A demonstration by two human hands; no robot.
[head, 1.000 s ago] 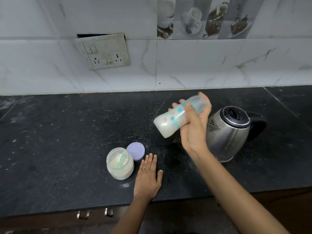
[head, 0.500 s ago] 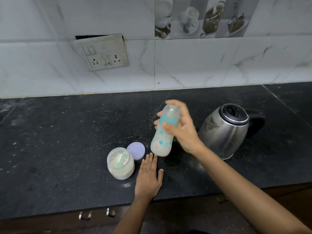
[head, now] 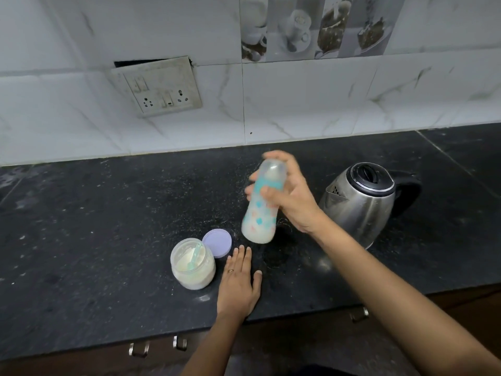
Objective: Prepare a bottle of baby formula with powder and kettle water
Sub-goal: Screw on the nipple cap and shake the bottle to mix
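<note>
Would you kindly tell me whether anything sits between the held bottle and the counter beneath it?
Nothing visible does. The right hand grips the bottle above bare counter; the lilac lid, left hand and kettle lie beside that spot.

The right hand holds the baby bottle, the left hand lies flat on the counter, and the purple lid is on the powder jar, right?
Not quite. The head view shows the purple lid off the powder jar, lying on the counter beside it. The right hand does hold the baby bottle, and the left hand lies flat on the counter.
</note>
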